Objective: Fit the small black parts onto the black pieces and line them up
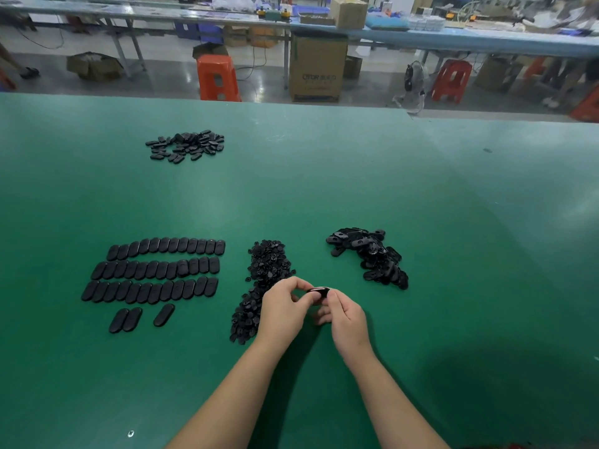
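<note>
Above smooth green table (324, 196), left hand (282, 306) and right hand (345, 314) pinch glossy oval piece (318, 290)

The table (324, 189) is covered with a smooth green mat of low sheen that shows soft reflections of overhead light. The black pieces laid in rows (155, 273) look like smooth moulded plastic with a slight gloss, as does the single black piece (317, 290) pinched between the left hand (283, 306) and right hand (343, 314); the heap of small black parts (262, 283) looks duller. Beyond the table, the stools (217, 77) are glossy orange-red plastic and the large box (316, 66) is matt brown cardboard.
</note>
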The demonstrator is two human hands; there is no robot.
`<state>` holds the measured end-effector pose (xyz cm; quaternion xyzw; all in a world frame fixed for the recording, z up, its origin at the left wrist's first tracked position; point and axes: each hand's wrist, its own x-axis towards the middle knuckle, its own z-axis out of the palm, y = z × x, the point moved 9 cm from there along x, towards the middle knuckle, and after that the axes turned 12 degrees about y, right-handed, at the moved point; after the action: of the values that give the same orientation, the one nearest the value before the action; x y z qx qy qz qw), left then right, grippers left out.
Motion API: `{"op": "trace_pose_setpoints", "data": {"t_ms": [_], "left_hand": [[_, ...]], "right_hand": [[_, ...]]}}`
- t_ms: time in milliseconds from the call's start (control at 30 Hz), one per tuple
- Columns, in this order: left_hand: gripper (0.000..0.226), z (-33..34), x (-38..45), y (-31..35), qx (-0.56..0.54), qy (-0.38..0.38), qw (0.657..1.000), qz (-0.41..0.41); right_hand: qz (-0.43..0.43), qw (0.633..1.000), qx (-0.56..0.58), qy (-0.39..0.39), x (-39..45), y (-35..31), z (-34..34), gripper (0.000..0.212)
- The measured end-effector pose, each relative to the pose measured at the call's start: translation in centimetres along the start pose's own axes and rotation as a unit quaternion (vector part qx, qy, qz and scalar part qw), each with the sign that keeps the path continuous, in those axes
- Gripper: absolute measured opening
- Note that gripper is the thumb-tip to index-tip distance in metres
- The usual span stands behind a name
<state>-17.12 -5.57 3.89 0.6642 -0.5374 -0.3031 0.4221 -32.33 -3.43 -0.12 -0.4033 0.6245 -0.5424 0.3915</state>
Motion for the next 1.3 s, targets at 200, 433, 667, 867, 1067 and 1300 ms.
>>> {"op": "trace_pose_setpoints", "data": {"t_ms": [200, 433, 667, 867, 1067, 1300], "left_hand": [[0.013, 0.4, 0.1, -0.7, -0.014, -0.036, 0.999, -0.009], [0.013, 0.2, 0.1, -1.5, -0.018, -0.035, 0.999, -0.032], [0.01, 0.7, -0.2, -1.5, -0.031, -0.034, 0.998, -0.051], [0.003, 1.0, -0.5, -1.4, -0.024, -0.036, 0.997, -0.06], [0.006, 0.8, -0.6, -1.3, -0.019, -0.017, 0.997, -0.069], [0.012, 1.1, -1.1, -0.3, -0.009, 0.005, 0.999, -0.053]], "right_hand": [[-0.017, 1.0, -0.019, 0.008, 0.1, 0.1, -0.2, 0.024], [-0.03, 0.999, -0.03, -0.017, -0.1, -0.4, 0.1, 0.018], [-0.022, 0.999, -0.04, -0.003, 0.0, -0.3, -0.1, 0.017], [-0.017, 0.999, -0.042, 0.015, 0.0, -0.3, -0.3, 0.017], [-0.015, 0.999, -0.039, 0.017, 0.1, -0.2, -0.4, 0.017], [0.003, 1.0, 0.001, 0.016, 0.2, 0.0, -0.6, 0.016]]}}
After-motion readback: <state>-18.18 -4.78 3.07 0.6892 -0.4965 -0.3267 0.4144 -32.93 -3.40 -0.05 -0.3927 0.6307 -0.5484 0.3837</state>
